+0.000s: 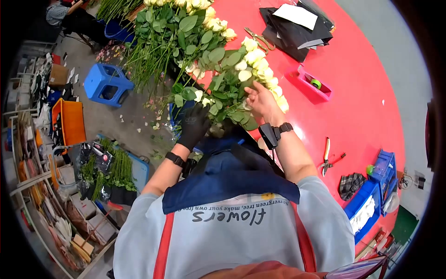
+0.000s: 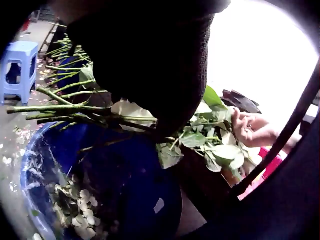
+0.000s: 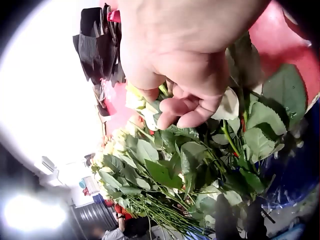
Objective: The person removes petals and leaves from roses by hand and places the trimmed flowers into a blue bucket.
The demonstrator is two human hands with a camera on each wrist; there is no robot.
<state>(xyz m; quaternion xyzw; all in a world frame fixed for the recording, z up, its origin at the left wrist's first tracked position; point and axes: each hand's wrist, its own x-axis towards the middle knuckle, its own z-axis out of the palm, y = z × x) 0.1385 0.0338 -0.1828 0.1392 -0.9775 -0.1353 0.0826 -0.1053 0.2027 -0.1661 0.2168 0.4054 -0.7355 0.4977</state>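
Observation:
Cream-white roses (image 1: 255, 58) lie along the edge of the red table, heads on the tabletop, leafy stems pointing toward the left. My left hand (image 1: 193, 123), in a black glove, holds the lower part of a bunch of rose stems (image 2: 65, 110); the glove hides most of its fingers. Cut stem ends stick out beyond it, over a blue bin (image 2: 150, 195). At the flower heads is my bare right hand (image 1: 265, 100), palm toward the roses. Its fingers (image 3: 195, 112) are loosely bent among leaves (image 3: 165, 172) and blooms, with no rose plainly gripped between them.
More roses (image 1: 181, 32) are heaped farther along the red table (image 1: 357, 125). Black wrapping sheets (image 1: 292, 32), a pink tape dispenser (image 1: 311, 86) and pruning shears (image 1: 326, 158) lie there too. Blue crates (image 1: 367, 209) stand at right, a blue stool (image 1: 107, 83) on the floor at left.

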